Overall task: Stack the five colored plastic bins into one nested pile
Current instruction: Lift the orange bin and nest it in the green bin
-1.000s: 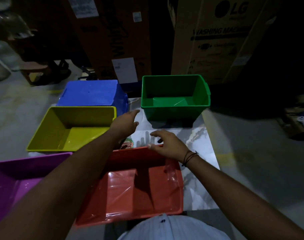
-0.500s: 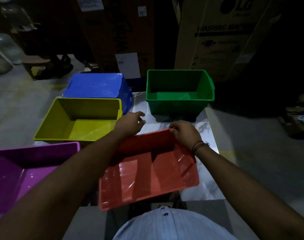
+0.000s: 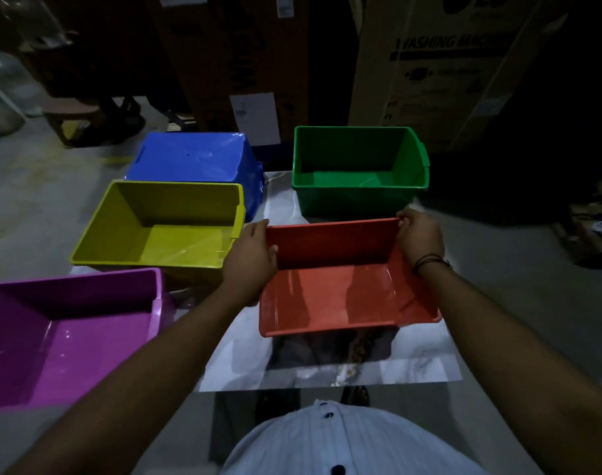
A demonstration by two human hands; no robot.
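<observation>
Spanning both hands' grip, red bin (image 3: 340,296), far corners pinched.

Red bin (image 3: 340,296) lifted (tilted), four others apart

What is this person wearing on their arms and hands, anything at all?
Both forearms are bare, with no sleeves or gloves showing. The right hand has a few thin dark cords or bands round its wrist. The left hand and its wrist carry nothing. Lower down shows a pale, finely striped buttoned shirt.
</observation>
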